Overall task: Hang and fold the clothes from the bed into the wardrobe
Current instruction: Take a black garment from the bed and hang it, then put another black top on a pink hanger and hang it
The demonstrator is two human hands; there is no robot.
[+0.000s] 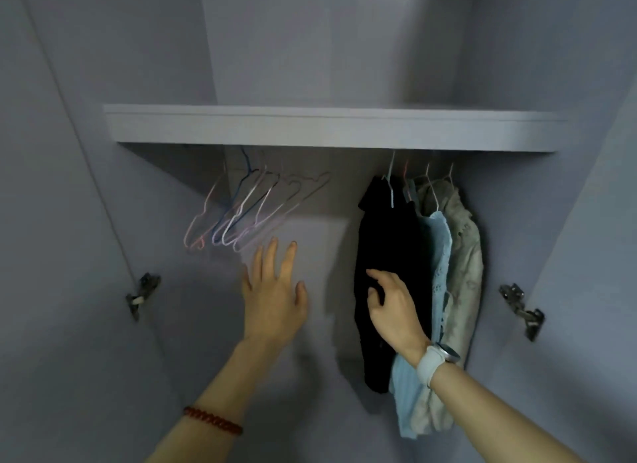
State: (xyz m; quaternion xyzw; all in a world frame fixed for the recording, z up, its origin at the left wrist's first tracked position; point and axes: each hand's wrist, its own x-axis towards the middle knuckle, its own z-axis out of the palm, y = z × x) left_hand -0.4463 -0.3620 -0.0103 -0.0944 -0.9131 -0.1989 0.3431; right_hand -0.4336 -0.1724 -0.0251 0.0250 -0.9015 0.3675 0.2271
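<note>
Currently three garments hang on the right under the wardrobe shelf [331,128]: a black garment [379,228], a light blue top [439,242] and a pale lace top [465,242], all judged soft, light and limp, best held at the hanger's shoulders. Left of them hang roughly six empty wire hangers [248,207], blurred, count unsure. The right hand [393,307], fingers loosely curled, touches the black garment without gripping; the left hand [275,290] reaches toward the hangers, fingers spread, holding nothing.
</note>
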